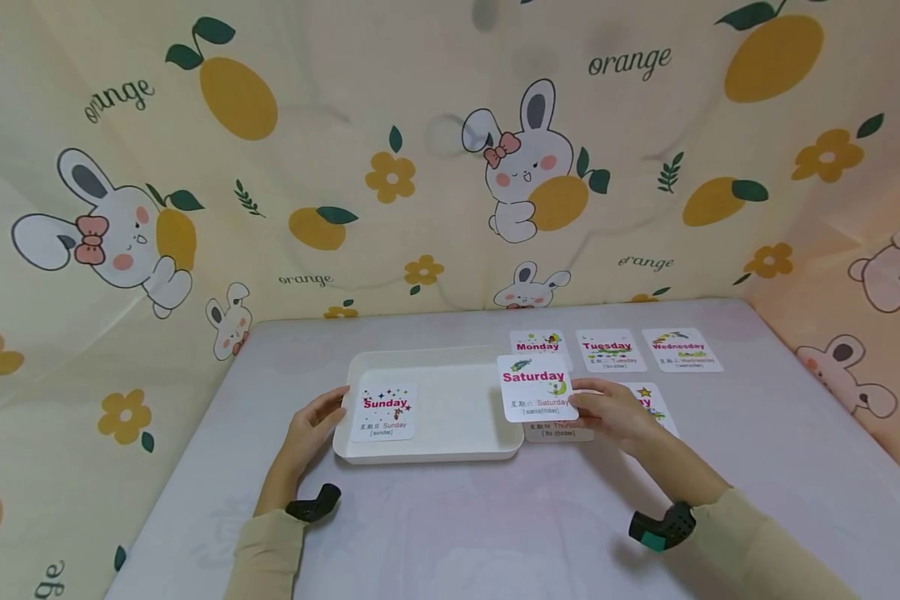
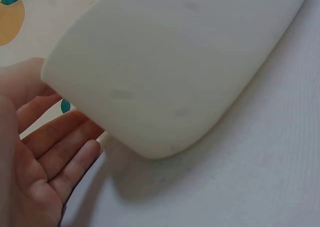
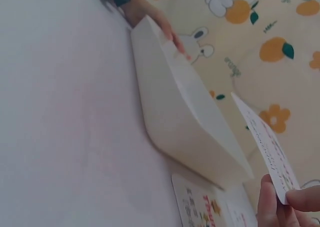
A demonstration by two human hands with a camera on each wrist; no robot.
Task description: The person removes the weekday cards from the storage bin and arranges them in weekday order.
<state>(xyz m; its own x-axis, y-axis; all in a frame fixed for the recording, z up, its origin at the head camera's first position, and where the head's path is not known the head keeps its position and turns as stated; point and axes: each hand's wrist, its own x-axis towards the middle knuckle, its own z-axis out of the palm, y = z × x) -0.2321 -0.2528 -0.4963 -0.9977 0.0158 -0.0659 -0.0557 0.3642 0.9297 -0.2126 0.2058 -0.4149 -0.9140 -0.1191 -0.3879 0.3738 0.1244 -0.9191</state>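
My right hand [image 1: 617, 412] pinches the right edge of the Saturday card [image 1: 534, 388] between thumb and fingers. The card is raised at the tray's right end, partly covering the Monday and Thursday cards. In the right wrist view, the Saturday card [image 3: 267, 147] is seen nearly edge-on. My left hand [image 1: 317, 429] holds the left rim of a white tray [image 1: 450, 457]; in the left wrist view, several of its fingers [image 2: 70, 159] stretch out beside the tray wall. Inside the tray, at its left end, lies the Sunday card [image 1: 385, 413].
The Monday card [image 1: 537, 340], Tuesday card [image 1: 611, 350] and Wednesday card [image 1: 681, 350] form a row behind and right of the tray. Nearer lie the Thursday card [image 1: 558, 432] and another, partly hidden card [image 1: 656, 408]. A printed cloth [image 1: 420, 83] stands behind the table.
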